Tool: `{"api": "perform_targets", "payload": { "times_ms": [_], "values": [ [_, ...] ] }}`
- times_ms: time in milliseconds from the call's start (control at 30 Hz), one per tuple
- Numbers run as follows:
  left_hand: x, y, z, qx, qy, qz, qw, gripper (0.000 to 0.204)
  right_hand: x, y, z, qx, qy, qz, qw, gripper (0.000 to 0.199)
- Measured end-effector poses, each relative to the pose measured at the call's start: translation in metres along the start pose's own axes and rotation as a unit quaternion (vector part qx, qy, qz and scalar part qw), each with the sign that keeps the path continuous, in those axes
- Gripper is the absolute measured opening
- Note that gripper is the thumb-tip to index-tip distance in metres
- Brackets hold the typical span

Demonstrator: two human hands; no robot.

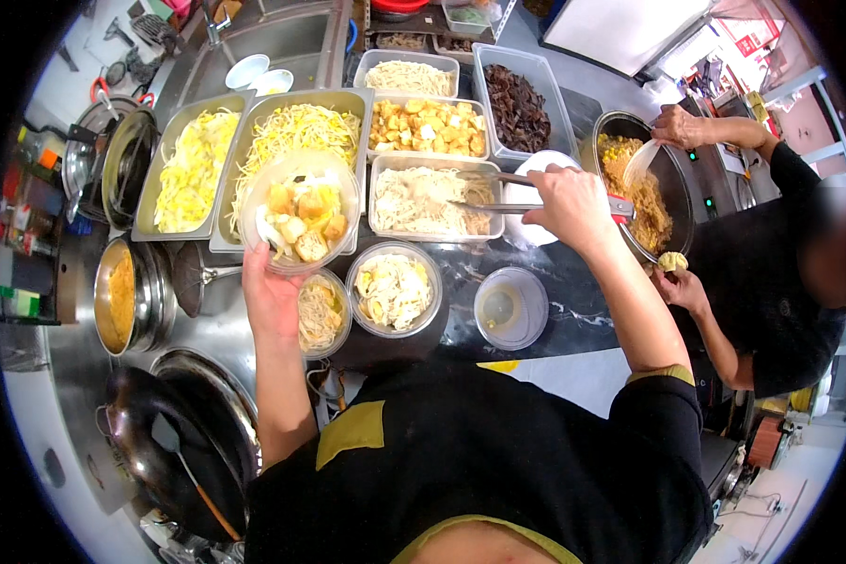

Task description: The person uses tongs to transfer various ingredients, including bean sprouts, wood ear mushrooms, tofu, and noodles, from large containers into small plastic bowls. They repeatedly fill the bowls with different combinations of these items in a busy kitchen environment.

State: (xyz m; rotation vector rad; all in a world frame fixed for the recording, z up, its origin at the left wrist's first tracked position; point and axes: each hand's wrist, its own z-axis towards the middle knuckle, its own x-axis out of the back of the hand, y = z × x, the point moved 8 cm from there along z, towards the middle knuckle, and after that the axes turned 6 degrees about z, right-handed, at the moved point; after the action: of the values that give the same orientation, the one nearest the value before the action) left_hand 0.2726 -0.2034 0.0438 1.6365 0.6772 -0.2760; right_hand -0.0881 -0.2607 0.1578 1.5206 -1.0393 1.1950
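Note:
My left hand [271, 299] is closed on a clear plastic bowl [297, 268], raised over the bean sprout tray. Golden fried cubes and pale cabbage-like pieces lie in the bowl. In my right hand [573, 202] is a pair of metal tongs [512, 208] with a red part at the handle end. The tong tips are apart and reach into a clear container [432, 235] of pale shredded strips. Below the raised bowl stand two filled round tubs, a smaller one [348, 324] and a larger one [434, 305]. A clear tub [541, 310] with a little liquid stands nearer my right arm.
Trays of cabbage [193, 169], bean sprouts [324, 122], fried cubes [428, 129] and dark fungus-like strips [517, 108] line the counter. At right a co-worker's hand [679, 125] holds a pale spoon over a pot [681, 202]. A wok [150, 446] sits lower left.

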Motion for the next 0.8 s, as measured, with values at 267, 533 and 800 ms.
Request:
{"api": "perform_targets", "payload": {
  "times_ms": [267, 533, 800],
  "values": [
    [0.02, 0.005, 0.0, -0.032, 0.018, -0.008, 0.999, 0.058, 0.067, 0.037, 0.066, 0.021, 0.077, 0.028, 0.996, 0.058],
    [0.01, 0.018, 0.005, -0.053, 0.003, -0.019, 0.998, 0.064, 0.005, 0.034, 0.279, 0.025, 0.066, -0.084, 0.994, 0.052],
    [0.012, 0.028, 0.024, -0.075, 0.031, 0.028, 0.996, 0.073, -0.056, -0.015, 0.321, 0.14, 0.084, -0.115, 0.98, 0.015]
  ]
}}
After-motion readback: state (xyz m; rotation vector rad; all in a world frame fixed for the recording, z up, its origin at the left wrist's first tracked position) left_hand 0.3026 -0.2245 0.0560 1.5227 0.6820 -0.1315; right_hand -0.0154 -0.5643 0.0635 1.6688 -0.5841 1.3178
